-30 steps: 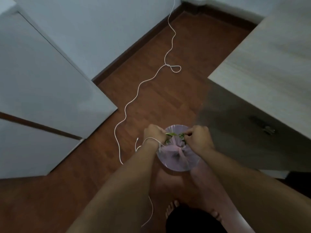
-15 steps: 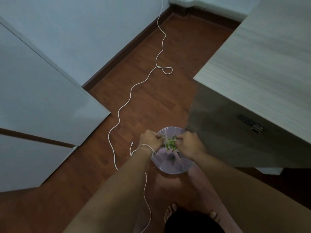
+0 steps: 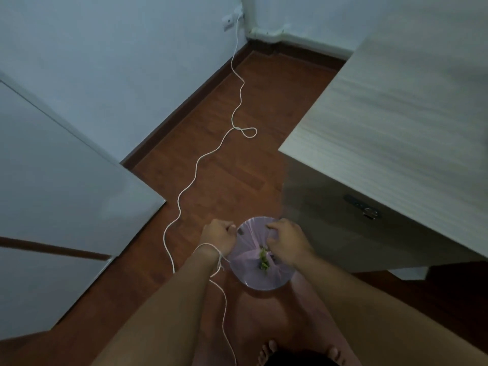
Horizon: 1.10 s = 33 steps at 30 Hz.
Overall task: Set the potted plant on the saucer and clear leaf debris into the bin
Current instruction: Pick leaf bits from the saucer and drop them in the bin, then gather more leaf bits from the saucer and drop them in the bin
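Leaf debris (image 3: 263, 261) lies inside the bin (image 3: 261, 253), lower centre of frame. Left hand (image 3: 217, 236) and right hand (image 3: 286, 240): grip closed, apparently empty. Plant and saucer not visible.

Both arms reach down and forward; the left hand (image 3: 217, 235) and right hand (image 3: 286, 240) are loosely curled, fingers (image 3: 272, 228) bent.

Floor: (image 3: 227, 165) reddish-brown wood boards, running to a dark skirting.
Bin: (image 3: 261, 282) round, lined in pale purple plastic, stood on the floor beside the cabinet.
Cable: (image 3: 196, 167) thin and white, snaked across the boards.
Cabinet: (image 3: 343, 233) rested on the floor at right.
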Available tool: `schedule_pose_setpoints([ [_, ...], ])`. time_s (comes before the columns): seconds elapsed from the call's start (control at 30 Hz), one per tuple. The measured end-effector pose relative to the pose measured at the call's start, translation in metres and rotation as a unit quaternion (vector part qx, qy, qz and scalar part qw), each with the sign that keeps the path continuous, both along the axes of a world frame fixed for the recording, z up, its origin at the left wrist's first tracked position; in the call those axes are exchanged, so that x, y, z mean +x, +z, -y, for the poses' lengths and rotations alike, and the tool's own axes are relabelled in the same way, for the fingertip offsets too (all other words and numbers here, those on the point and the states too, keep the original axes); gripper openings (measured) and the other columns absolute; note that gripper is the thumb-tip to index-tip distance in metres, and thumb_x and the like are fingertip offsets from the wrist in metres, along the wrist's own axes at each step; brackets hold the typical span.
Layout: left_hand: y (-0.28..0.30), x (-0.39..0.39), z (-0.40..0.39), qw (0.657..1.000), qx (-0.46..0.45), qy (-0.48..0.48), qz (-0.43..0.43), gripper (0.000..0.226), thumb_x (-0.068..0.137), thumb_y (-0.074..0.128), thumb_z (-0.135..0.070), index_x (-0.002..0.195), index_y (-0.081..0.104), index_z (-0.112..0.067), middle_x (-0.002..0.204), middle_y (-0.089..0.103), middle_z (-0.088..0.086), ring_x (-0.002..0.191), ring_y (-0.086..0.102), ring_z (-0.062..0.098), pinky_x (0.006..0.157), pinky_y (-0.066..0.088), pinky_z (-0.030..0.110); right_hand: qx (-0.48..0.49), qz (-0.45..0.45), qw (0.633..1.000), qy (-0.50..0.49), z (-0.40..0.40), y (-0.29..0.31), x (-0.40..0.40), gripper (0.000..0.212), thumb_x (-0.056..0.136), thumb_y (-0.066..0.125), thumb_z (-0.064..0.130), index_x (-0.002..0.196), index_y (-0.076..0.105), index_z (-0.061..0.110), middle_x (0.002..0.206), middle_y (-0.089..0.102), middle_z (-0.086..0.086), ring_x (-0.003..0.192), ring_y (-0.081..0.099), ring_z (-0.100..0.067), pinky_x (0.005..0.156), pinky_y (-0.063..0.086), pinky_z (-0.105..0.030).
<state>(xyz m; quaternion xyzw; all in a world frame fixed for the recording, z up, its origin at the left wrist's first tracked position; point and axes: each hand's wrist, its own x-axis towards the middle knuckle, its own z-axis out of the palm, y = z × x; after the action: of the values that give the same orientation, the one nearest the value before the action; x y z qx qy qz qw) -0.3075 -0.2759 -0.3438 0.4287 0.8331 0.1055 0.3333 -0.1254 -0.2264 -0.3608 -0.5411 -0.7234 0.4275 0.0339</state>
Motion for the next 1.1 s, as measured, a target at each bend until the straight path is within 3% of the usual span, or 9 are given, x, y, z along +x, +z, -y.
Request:
schedule_pose_setpoints([
  [0.1,0.035,-0.011,-0.012,1.000,0.020,0.006,-0.018,0.036,0.092,0.056,-0.027,0.123,0.067,-0.012,0.128,0.067,0.013,0.124,0.059,0.031,0.105,0.046,0.033,0.025,-0.043,0.999,0.012,-0.008,0.035,-0.008,0.046,0.082,0.058,0.024,0.126,0.065,0.015,0.125,0.064,-0.007,0.117,0.060,-0.025,0.101,0.047,-0.032],
  [0.17,0.064,-0.020,-0.023,0.999,0.033,-0.006,-0.035,0.040,0.093,0.057,-0.027,0.129,0.063,-0.012,0.133,0.064,0.012,0.127,0.057,0.029,0.107,0.042,0.032,0.040,-0.066,0.997,0.030,-0.019,0.063,-0.016,0.048,0.087,0.059,0.026,0.133,0.060,0.014,0.132,0.060,-0.010,0.123,0.056,-0.025,0.106,0.042,-0.031],
  [0.4,0.178,-0.041,-0.064,0.992,0.087,-0.026,-0.090,0.042,0.095,0.054,-0.026,0.133,0.059,-0.011,0.137,0.061,0.013,0.129,0.054,0.034,0.111,0.039,0.035,0.180,-0.101,0.976,0.066,-0.056,0.176,-0.014,0.047,0.088,0.058,0.025,0.133,0.058,0.011,0.119,0.063,-0.012,0.112,0.059,-0.026,0.099,0.045,-0.031],
  [0.6,0.267,-0.020,-0.096,0.983,0.154,-0.056,-0.085,0.042,0.094,0.055,-0.026,0.133,0.059,-0.010,0.133,0.063,0.016,0.127,0.056,0.033,0.109,0.039,0.036,0.239,-0.075,0.968,-0.008,-0.081,0.260,0.052,0.044,0.091,0.054,0.023,0.134,0.057,0.014,0.126,0.060,-0.009,0.117,0.055,-0.023,0.102,0.042,-0.032],
  [0.9,0.325,0.132,-0.163,0.956,0.174,-0.232,-0.046,0.047,0.094,0.055,-0.027,0.139,0.052,-0.012,0.132,0.064,0.014,0.128,0.055,0.032,0.110,0.039,0.039,0.223,0.036,0.958,-0.178,-0.083,0.299,0.253,0.049,0.094,0.052,0.024,0.142,0.048,0.013,0.139,0.054,-0.011,0.130,0.048,-0.028,0.107,0.038,-0.037],
  [1.03,0.320,0.231,-0.177,0.929,0.157,-0.335,0.005,0.052,0.094,0.058,-0.027,0.143,0.047,-0.014,0.139,0.058,0.013,0.124,0.058,0.028,0.104,0.042,0.033,0.189,0.076,0.956,-0.211,-0.066,0.289,0.336,0.046,0.090,0.054,0.024,0.135,0.052,0.016,0.133,0.059,-0.010,0.121,0.056,-0.030,0.097,0.050,-0.044],
  [1.1,0.315,0.274,-0.180,0.914,0.158,-0.374,0.014,0.053,0.094,0.058,-0.027,0.144,0.046,-0.013,0.140,0.056,0.013,0.124,0.059,0.027,0.105,0.044,0.035,0.199,0.072,0.951,-0.226,-0.061,0.282,0.370,0.036,0.084,0.053,0.019,0.120,0.057,0.017,0.115,0.066,-0.009,0.105,0.063,-0.030,0.083,0.053,-0.045],
])
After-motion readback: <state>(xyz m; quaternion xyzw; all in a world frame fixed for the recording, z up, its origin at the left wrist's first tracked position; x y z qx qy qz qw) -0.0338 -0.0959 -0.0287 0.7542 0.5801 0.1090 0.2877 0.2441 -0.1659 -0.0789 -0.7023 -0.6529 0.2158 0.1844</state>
